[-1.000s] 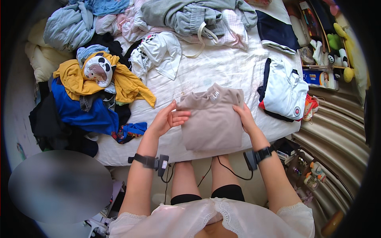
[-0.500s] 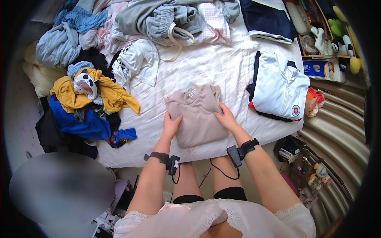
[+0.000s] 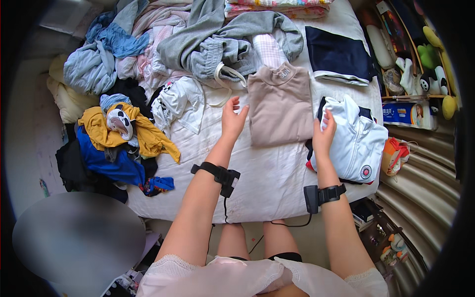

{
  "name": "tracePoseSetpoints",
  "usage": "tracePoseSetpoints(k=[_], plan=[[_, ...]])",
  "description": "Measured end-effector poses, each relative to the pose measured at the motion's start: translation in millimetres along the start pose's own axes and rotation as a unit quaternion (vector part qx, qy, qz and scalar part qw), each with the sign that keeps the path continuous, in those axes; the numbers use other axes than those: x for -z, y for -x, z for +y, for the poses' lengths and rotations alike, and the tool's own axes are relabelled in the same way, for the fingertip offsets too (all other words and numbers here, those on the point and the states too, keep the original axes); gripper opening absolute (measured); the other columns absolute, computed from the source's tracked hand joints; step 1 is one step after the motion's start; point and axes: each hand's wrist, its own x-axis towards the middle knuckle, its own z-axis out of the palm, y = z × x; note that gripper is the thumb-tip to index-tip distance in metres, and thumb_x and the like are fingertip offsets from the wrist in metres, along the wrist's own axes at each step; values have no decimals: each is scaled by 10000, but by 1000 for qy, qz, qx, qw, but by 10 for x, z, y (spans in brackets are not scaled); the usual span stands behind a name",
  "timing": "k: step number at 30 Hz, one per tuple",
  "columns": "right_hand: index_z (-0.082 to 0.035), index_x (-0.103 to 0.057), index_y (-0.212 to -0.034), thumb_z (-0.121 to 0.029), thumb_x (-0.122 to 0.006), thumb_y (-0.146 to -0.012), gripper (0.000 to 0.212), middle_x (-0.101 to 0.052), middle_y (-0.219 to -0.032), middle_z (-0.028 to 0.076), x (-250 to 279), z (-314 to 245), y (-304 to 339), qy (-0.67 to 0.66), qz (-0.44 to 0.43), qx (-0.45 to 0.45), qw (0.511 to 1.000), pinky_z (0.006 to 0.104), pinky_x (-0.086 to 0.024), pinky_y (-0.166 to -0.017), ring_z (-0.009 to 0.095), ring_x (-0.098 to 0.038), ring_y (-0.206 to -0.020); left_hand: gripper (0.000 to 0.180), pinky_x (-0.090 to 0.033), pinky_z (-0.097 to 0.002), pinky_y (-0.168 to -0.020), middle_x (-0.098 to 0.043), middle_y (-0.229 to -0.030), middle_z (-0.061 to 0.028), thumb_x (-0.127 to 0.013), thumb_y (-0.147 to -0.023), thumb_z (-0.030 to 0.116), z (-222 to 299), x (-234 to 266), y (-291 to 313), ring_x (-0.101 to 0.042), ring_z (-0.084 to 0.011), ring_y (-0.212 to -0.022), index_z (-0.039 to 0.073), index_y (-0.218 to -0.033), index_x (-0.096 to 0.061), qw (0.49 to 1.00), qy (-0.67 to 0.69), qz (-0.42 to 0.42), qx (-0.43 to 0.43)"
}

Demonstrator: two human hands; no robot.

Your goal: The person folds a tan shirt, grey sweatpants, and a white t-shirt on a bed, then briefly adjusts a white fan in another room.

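Note:
A folded beige mock-neck top point(image 3: 281, 109) lies flat on the white bed sheet point(image 3: 237, 183), its collar toward the far side. Just off its left edge is my left hand point(image 3: 233, 118), empty, with the fingers apart. On the other side my right hand point(image 3: 324, 131) is also empty, its fingers loosely spread between the top and a folded white zip jacket point(image 3: 356, 141). The jacket rests on dark and red clothing. Past it lies a folded navy garment with a white edge point(image 3: 339, 54).
Grey drawstring trousers point(image 3: 225, 47) sprawl across the far side. A white printed shirt point(image 3: 179, 104), a yellow garment point(image 3: 148, 133) and a blue one point(image 3: 109, 158) are heaped at left. Shelves with plush toys point(image 3: 430, 57) and a curtain point(image 3: 420, 188) stand at right.
The beige top has moved away from me and to the right, beside the white jacket. Both hands have let go of it and opened.

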Motion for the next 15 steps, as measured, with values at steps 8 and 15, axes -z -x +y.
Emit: tracePoseSetpoints(k=[8,15], plan=[[-168,-249,-1296,-206,-614,-688,711,-108,-1374,128,-131,395,657,259,-381,100,882,493,-135,-994,293,-129,-1260,418,-277,-385,-944,-291,-1228,-296,-641,-694,282,16,36,-721,-304,-392,-1147,236,-1094,-530,946,-270,118,-133],[-192,-248,-1299,-215,-592,-704,688,-119,-1377,102,-227,366,554,260,-403,69,875,523,-124,-984,268,-134,-1263,874,-258,-357,-958,-261,-1250,-310,-678,-640,373,-20,-49,-1101,-281,-392,-1171,-36,-1263,-222,968,-231,90,31]])
